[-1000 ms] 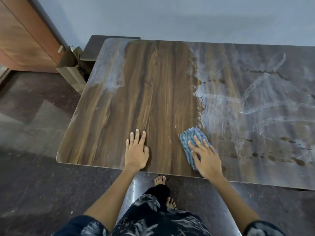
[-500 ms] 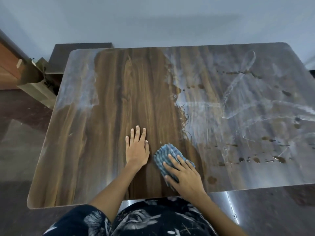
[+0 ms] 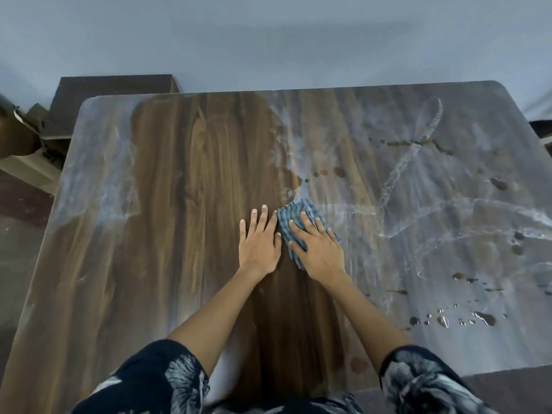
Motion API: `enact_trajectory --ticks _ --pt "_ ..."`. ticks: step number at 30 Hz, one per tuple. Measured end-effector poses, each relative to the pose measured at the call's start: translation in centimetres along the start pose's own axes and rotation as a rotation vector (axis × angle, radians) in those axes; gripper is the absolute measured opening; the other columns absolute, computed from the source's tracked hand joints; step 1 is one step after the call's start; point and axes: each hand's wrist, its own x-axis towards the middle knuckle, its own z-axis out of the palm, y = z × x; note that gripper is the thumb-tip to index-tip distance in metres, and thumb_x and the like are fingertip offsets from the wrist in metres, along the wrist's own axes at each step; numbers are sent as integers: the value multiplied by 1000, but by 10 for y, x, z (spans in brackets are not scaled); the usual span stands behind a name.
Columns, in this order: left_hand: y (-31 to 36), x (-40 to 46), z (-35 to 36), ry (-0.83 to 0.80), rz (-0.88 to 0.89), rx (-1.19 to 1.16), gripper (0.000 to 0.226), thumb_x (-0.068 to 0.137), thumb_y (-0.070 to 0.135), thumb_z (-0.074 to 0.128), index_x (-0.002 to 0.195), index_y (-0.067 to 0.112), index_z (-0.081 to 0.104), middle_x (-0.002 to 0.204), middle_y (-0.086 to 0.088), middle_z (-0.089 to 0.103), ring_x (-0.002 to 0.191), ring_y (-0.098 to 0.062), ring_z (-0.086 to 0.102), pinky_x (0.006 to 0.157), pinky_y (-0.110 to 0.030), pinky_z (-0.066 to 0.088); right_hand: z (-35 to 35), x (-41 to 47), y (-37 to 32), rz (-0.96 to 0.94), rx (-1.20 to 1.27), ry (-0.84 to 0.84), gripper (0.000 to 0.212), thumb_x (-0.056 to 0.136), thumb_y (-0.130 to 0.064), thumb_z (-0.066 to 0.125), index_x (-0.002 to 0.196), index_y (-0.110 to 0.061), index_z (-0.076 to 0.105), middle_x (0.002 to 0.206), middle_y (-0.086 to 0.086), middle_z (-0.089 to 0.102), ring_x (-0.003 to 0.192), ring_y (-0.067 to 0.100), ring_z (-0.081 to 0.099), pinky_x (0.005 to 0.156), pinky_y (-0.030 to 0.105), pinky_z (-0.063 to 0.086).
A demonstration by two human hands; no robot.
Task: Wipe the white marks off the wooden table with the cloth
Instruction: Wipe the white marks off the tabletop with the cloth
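I look down on a wooden table [image 3: 185, 204] with rounded corners, pushed against a pale blue-grey wall [image 3: 268, 40]. I take the table's dark, clean middle band as my landmark. To the right of that band the top is covered in white marks [image 3: 418, 204]: a chalky haze, curved streaks and loops, with small brown wet spots [image 3: 481, 318] scattered through it. To the left of the band a paler white smear [image 3: 98, 180] runs along the table's left side. Beyond the table's far left corner stands a dark wooden unit [image 3: 113, 85] against the wall, and a cardboard box [image 3: 27, 144] sits just beside it. Dark floor [image 3: 21, 222] shows left of the table.

The cloth [image 3: 294, 218] is blue with fine stripes, bunched and folded, lying right at the band's right edge where clean wood meets white haze. My right hand [image 3: 318, 249] presses flat on it, fingers spread and straight over the fabric. My left hand [image 3: 260, 245] rests flat on the clean band just beside the cloth, fingers extended, holding nothing. Dark patterned sleeves [image 3: 418, 380] show at the near edge.
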Motion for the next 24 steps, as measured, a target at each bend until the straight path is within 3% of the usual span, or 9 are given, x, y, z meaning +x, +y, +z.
enact_trajectory --ticks 14,18,24 --pt "-11 175 -29 104 -108 0 58 96 45 24 148 27 7 158 -1 2 145 -22 -3 116 -38 -1 -67 234 7 -67 -44 110 49 99 -44 33 146 -32 29 159 -1 15 146 26 13 117 43 15" --pt "-10 181 -22 233 -114 57 58 94 50 22 147 29 15 157 -1 10 145 -21 5 117 -38 5 -91 306 12 -33 -45 128 50 100 -42 31 147 -29 26 159 1 12 146 28 10 116 47 17" --pt "-8 183 -21 279 -138 50 60 91 49 26 147 27 21 156 1 16 145 -19 9 117 -37 8 -107 371 -14 -67 4 114 49 100 -38 31 148 -30 24 160 1 8 146 31 6 116 49 12"
